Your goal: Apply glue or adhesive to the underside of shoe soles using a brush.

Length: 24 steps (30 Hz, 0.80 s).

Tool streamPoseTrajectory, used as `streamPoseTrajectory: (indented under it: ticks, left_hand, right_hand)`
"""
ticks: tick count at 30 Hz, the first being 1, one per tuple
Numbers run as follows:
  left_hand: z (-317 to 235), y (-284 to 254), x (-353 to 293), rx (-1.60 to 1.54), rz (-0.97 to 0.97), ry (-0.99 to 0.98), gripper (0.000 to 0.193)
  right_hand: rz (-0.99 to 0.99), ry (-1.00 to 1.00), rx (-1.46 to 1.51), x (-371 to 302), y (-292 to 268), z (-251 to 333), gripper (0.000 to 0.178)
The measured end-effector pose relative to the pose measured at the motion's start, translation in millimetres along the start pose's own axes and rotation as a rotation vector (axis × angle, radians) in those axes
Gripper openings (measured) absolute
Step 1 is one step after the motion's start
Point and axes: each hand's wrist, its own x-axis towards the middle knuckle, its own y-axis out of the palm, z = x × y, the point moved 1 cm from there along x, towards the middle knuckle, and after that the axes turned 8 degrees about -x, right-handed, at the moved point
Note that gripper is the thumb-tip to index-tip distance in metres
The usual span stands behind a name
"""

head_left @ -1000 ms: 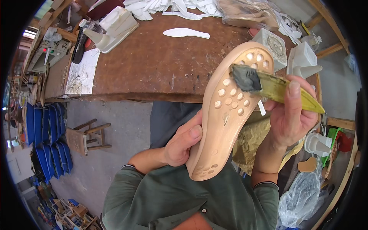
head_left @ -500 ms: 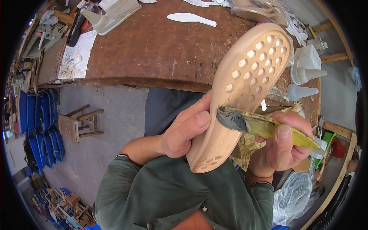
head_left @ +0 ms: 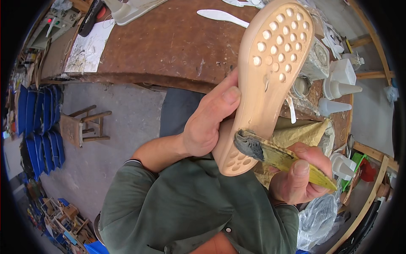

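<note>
A beige shoe sole (head_left: 260, 101) is held up slantwise before me, its wide end far and its narrow heel end near my body. Round hollows cover the wide end, with smaller ones at the heel. My left hand (head_left: 209, 116) is closed round its left edge at the waist, thumb on the near side. In my right hand (head_left: 300, 175), thumb and fingers pinch a flat, yellow-handled brush (head_left: 277, 154). Its dark, clumped bristles lie against the sole just above the heel hollows. A wet-looking sheen shows on the middle of the sole.
Beyond the sole stands a brown worktable (head_left: 169, 46) with white cut-out pieces (head_left: 222, 17). An open jar (head_left: 302, 86) and white spouted bottles (head_left: 342, 80) are at its right. A wooden stool (head_left: 84, 125) and blue panels (head_left: 38, 110) stand left. Clear plastic wrapping (head_left: 319, 222) lies lower right.
The brush has moved from the sole's middle down to near the heel. The sole sits a little higher in view and more upright, and my left hand has risen with it.
</note>
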Motion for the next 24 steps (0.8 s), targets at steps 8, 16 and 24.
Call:
streamPoseTrajectory:
  ticks: [8,16,24]
  left_hand:
    - [-7.6,-0.5,2.5,-0.074,-0.055,0.015,0.059]
    - [-9.6,-3.6,3.5,-0.165,-0.084,-0.04,0.055]
    - [-7.3,-4.2,6.3,-0.243,-0.051,-0.083,0.052]
  right_hand:
    - [0.0,0.079,0.073,-11.5,7.4,12.8,0.02]
    - [0.17,-0.007,0.105,2.9,4.6,13.4,0.022]
    - [0.103,0.402,0.075,19.5,3.0,28.3,0.018]
